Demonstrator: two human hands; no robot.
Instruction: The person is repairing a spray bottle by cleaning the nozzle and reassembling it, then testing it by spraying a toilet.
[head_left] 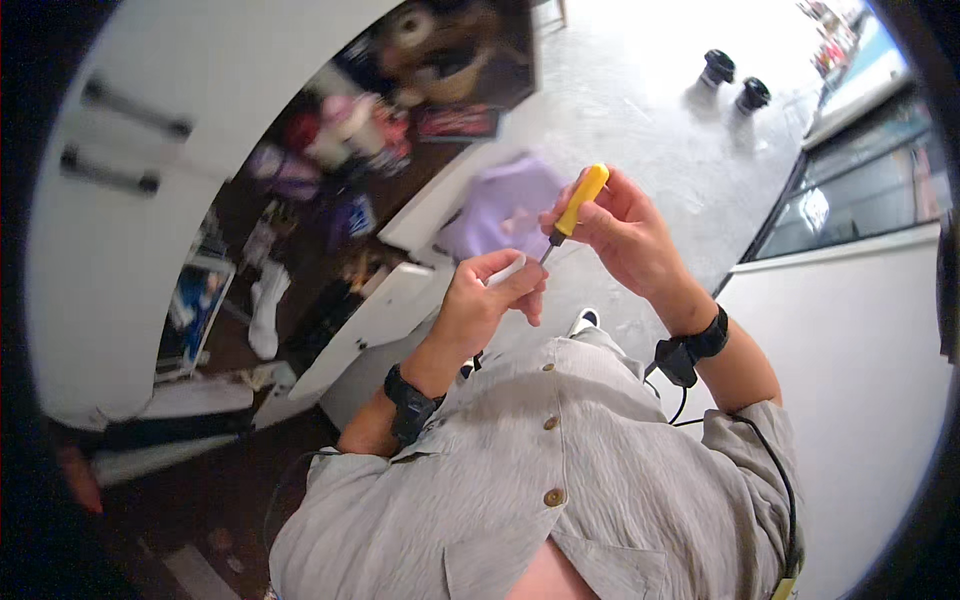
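In my right hand (625, 230) is a screwdriver with a yellow handle (580, 200), held in closed fingers and tilted, its dark shaft pointing down and left. The shaft's tip reaches my left hand (480, 305), and I cannot tell whether it touches anything there. Between my left thumb and fingers sits a small white rounded piece (506, 271). Most of that piece is covered by the fingers, so its exact kind does not show. Both hands are close together in front of my shirt.
An open cabinet on the left holds bags, plush-like items and a white sock-like cloth (266, 310). Its white drawer front (360, 325) juts toward me. Beyond my hands lies a lilac bag (500, 205). Two black objects (718, 68) stand far off on the floor. A cable (770, 450) runs along my right sleeve.
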